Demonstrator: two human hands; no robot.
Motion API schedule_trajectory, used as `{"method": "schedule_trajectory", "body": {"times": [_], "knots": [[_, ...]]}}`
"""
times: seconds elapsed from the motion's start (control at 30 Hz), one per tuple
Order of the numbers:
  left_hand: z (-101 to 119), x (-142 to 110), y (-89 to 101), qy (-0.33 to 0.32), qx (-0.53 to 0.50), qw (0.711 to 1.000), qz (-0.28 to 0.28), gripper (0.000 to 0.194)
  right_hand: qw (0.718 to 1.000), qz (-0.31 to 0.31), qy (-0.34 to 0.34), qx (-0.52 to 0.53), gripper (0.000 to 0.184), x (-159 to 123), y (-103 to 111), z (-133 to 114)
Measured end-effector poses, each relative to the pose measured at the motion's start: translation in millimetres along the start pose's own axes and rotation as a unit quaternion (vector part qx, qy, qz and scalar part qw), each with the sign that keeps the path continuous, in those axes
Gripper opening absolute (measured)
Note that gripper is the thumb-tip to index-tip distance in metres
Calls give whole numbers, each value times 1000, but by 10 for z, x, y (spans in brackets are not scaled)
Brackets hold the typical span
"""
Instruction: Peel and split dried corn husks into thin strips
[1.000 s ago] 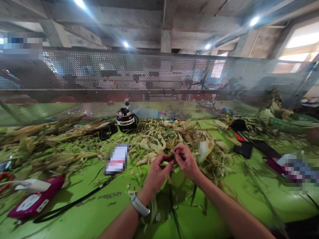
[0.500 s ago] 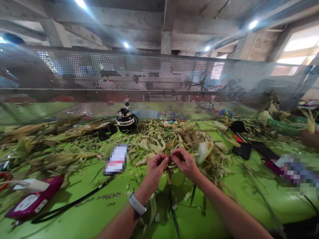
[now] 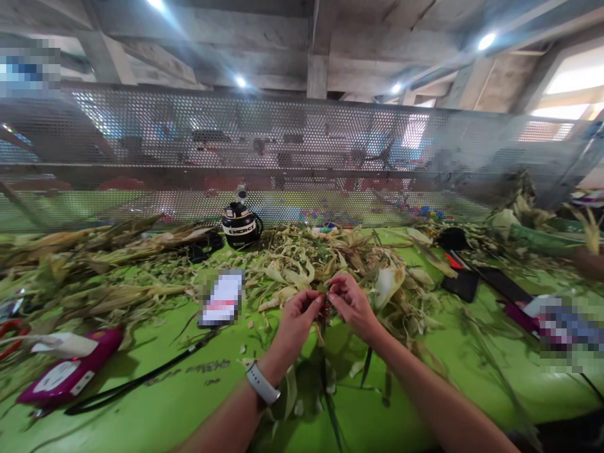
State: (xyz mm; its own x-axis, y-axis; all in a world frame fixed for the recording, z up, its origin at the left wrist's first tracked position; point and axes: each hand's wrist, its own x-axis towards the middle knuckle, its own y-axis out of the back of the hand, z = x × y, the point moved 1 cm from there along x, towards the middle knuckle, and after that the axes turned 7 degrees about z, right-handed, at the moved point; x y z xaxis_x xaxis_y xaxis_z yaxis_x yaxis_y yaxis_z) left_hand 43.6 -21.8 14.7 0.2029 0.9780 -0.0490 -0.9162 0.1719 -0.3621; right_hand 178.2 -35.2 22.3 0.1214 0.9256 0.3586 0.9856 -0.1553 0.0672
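My left hand [image 3: 300,318], with a white watch band [image 3: 262,383] at the wrist, is closed in a pinch. Thumb and forefinger of my right hand [image 3: 353,309] are pinched as well, close beside the left fingertips. Something small and dark sits between the fingertips, too small to name. Below them a pale husk strip [image 3: 319,335] and a long dark green leaf [image 3: 331,412] hang or lie against the table; whether either is held, I cannot tell. Behind the hands spreads a heap of dried corn husks [image 3: 302,270].
A phone [image 3: 224,299] lies left on the green table [image 3: 155,415], near a magenta power bank [image 3: 70,374] and black strap [image 3: 141,377]. A black jar [image 3: 240,228] stands before the perforated metal screen [image 3: 302,148]. More husks [image 3: 104,264] lie left; a dark phone [image 3: 503,286] lies right.
The camera view has shifted slightly, moving the scene a little to the right. My right fingertips have drawn slightly away from the left ones; both hands keep their pinch.
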Motion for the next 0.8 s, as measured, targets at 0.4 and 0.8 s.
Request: {"method": "schedule_trajectory", "body": {"times": [0.4, 0.8], "knots": [[28, 20, 56, 93, -81, 992, -10, 32, 999, -23, 28, -27, 14, -23, 42, -73], [26, 61, 35, 194, -235, 952, -21, 14, 986, -55, 108, -111, 14, 26, 104, -37]]}}
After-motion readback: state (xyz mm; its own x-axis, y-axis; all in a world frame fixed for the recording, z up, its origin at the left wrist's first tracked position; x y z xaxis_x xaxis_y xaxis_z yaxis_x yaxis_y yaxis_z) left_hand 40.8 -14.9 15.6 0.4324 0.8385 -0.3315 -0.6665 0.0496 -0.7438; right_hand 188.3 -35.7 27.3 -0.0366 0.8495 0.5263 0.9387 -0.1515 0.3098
